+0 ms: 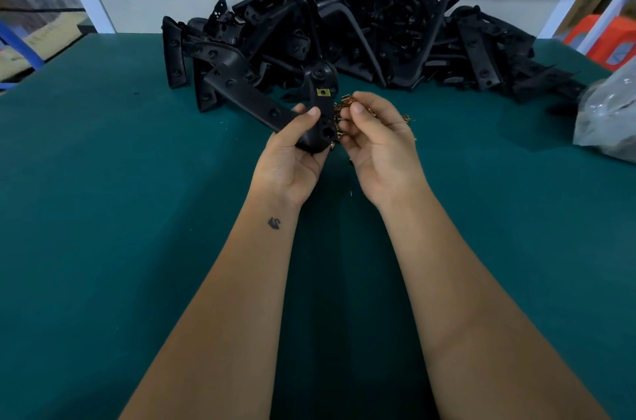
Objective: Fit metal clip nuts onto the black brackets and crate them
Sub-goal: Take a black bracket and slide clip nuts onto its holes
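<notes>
While the left hand (292, 147) grips a black bracket (320, 110) — one clip nut (322, 93) seated — the right hand (373, 134) pinches another nut (345, 99); next, slide it on.

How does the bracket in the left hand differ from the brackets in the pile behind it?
The held bracket is gripped off the table by the left hand; the piled brackets lie jumbled on the green mat. The held one carries a brass-coloured clip nut; none shows on the pile. Both are black.
</notes>
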{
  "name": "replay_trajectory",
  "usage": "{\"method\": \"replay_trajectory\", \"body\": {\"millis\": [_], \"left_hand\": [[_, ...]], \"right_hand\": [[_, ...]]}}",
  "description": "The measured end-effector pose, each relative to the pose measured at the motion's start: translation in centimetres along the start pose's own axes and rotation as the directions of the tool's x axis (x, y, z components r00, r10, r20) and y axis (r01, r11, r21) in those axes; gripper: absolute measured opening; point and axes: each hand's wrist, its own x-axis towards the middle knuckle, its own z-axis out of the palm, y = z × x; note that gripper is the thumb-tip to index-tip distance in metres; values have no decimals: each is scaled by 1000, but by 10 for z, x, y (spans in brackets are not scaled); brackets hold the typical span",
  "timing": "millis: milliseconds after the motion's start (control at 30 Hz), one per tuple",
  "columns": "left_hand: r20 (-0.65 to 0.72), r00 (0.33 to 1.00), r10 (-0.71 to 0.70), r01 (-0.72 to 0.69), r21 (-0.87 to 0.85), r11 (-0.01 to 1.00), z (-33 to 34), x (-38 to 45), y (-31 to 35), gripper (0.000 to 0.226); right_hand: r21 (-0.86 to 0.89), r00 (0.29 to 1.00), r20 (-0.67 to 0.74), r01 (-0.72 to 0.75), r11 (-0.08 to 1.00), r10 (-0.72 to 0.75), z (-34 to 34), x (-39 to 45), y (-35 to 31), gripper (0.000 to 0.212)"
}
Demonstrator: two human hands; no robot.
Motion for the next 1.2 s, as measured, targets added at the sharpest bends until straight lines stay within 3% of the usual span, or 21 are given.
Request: {"method": "replay_trajectory", "body": {"millis": [167, 333, 500, 1033, 1200], "left_hand": [[7, 1000, 10, -10, -12, 1000, 0, 0, 0, 13], [10, 1000, 22, -22, -32, 999, 1, 0, 1, 13], [-18, 999, 28, -30, -78, 997, 1, 0, 0, 20], [-3, 1000, 27, -27, -91, 995, 1, 1, 0, 36], [-14, 999, 37, -37, -6, 999, -1, 2, -2, 33]], "right_hand": [[27, 1000, 25, -9, 1000, 8, 1, 1, 0, 21], [-218, 995, -9, 91, 972, -95, 1, 1, 4, 18], [-273, 994, -34, 89, 958, -102, 3, 0, 6, 17], [-157, 994, -108, -39, 987, 22, 8, -1, 2, 24], [-92, 987, -154, -49, 995, 34, 9, -1, 3, 26]]}}
